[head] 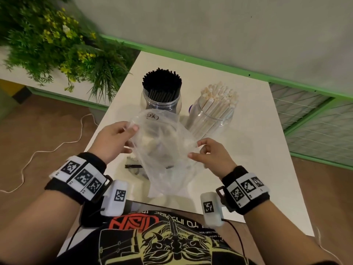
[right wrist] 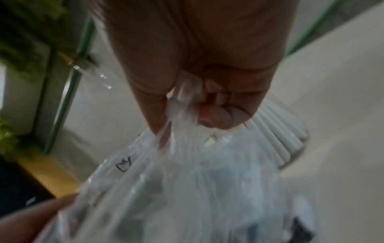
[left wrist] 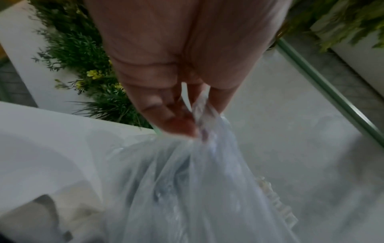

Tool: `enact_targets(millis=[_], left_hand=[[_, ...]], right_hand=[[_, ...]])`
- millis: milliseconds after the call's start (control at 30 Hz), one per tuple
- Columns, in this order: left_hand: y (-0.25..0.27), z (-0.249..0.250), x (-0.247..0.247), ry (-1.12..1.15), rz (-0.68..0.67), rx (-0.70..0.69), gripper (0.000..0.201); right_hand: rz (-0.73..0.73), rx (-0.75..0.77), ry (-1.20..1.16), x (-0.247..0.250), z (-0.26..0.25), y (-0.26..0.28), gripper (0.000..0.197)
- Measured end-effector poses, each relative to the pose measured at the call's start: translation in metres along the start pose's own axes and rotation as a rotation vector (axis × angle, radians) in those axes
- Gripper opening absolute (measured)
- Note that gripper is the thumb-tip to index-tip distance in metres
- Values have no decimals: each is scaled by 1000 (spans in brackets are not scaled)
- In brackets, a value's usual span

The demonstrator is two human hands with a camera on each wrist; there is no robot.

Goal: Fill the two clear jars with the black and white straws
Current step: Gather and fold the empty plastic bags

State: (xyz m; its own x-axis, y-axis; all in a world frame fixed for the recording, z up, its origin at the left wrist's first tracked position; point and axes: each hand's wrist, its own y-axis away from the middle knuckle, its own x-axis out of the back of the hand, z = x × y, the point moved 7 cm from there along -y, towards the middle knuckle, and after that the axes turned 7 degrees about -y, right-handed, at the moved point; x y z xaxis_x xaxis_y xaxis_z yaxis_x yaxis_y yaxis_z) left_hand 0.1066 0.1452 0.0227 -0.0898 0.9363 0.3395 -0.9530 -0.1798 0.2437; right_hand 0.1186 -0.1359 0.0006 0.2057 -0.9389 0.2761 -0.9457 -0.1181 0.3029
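Two clear jars stand at the back of the white table (head: 248, 150). The left jar (head: 160, 104) is packed with black straws (head: 162, 81). White straws (head: 219, 98) fill the right jar (head: 212, 119), which leans slightly. In front of them I hold a clear plastic bag (head: 164, 150) up above the table. My left hand (head: 118, 138) pinches its left edge, and my right hand (head: 206, 152) pinches its right edge. The wrist views show the bag (left wrist: 187, 189) gripped by the left hand (left wrist: 187, 125), and the bag (right wrist: 182, 189) gripped by the right hand (right wrist: 187, 118).
A small dark item (head: 133, 166) lies on the table under the bag, blurred through the plastic. A planter with green foliage and yellow flowers (head: 57, 46) stands to the left. A green-framed wire panel (head: 315, 119) is on the right. A white cord (head: 47, 150) runs over the floor.
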Motion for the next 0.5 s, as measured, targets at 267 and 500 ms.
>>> enact_targets(millis=[267,500], left_hand=[[-9,9,62,-166,299,-66,8],[-14,20,61,149,98,107,28]], right_hand=[[289,150,604,46,-29,-4,17],[38,64,-37,51,-54,-7,11]])
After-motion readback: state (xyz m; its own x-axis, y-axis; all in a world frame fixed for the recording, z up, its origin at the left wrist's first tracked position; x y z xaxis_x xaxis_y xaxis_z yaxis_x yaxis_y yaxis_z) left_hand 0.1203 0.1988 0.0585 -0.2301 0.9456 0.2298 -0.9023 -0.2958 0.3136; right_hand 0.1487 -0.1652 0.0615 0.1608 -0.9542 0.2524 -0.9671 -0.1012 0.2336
